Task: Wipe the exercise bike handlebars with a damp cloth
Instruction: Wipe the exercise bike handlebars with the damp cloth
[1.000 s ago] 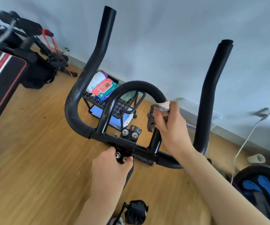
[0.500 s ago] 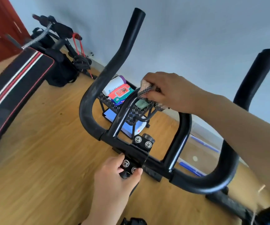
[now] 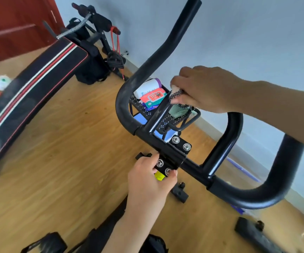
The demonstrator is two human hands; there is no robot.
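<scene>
This is a home workout room. A padded sit-up bench (image 3: 38, 79) lies on the wooden floor (image 3: 65, 161) near the exercise bike handlebars (image 3: 122, 106).

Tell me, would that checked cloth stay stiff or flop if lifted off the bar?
Probably floppy: the cloth bunches and folds over the loop bar under the right hand. Likely light, since one hand holds it. The glossy tube suggests it would slide easily.

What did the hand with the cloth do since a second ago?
The right hand, gripping the cloth, slid it from the right side of the loop over the top to its left side. The left hand kept holding the clamp below, and the cloth stayed on the loop.
</scene>
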